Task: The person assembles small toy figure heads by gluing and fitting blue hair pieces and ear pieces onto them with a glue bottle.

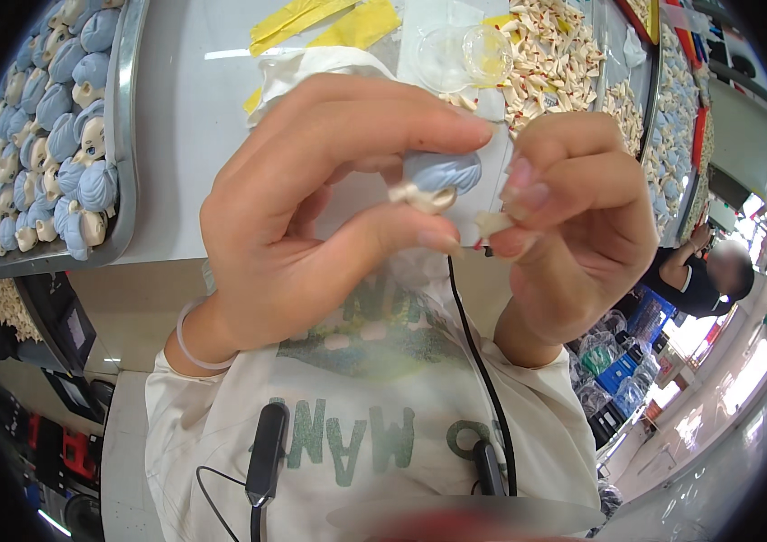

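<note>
Between the thumb and fingers of my left hand point(311, 181) is a small doll head point(442, 176) with moulded light-blue hair and a cream face part, tilted on its side. Just right of it, my right hand point(582, 199) pinches a small cream plastic piece point(492, 224) with a red tip. The piece and the head are close, with a narrow gap between them. Both hands are raised over the table's near edge. The inner side of the head is hidden by my left fingers.
A metal tray point(126, 135) full of blue-haired doll heads point(63, 135) stands at the left. Many small cream pieces point(550, 63) lie at the back right, beside a clear round dish point(487, 54). Yellow tape strips point(347, 27) stick to the table. A co-worker point(704, 271) is far right.
</note>
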A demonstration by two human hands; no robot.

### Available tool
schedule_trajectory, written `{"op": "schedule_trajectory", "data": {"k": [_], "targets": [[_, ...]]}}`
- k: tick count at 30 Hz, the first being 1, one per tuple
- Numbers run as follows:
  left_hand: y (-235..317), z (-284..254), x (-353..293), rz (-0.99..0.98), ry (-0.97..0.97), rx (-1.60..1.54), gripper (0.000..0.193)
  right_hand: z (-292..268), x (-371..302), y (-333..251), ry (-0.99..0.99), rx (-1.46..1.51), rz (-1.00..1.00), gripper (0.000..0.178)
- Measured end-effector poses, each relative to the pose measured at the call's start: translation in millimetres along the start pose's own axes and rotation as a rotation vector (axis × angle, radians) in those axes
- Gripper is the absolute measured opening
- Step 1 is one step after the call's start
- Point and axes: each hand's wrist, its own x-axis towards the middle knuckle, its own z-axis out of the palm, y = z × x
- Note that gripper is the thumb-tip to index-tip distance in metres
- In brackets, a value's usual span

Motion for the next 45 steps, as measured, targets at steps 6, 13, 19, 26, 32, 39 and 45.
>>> {"op": "schedule_trajectory", "data": {"k": [6,13,19,26,32,39,45], "targets": [[1,4,-2,0.14,0.006,0.162,0.037,3,-4,-1,-0.01,-0.153,0.014,0.018],[3,10,-6,0.174,0.069,0.3,0.036,4,1,-7,0.009,-0.343,-0.11,0.02],[3,15,-6,0.208,0.058,0.28,0.036,-1,-1,-5,-0.012,-0.343,-0.06,0.019],[3,22,-2,0.057,0.155,0.325,0.033,-15,1,-3,-0.067,-0.272,0.078,0.015],[11,19,-2,-0.071,0.139,0.269,0.035,-94,11,28,0.134,-0.804,0.086,0.027],[12,20,0,-0.082,0.127,0.273,0.034,-79,22,39,0.011,-0.973,0.028,0.025],[14,20,3,-0.082,0.086,0.313,0.034,-82,27,39,-0.035,-0.995,-0.028,0.012]]}}
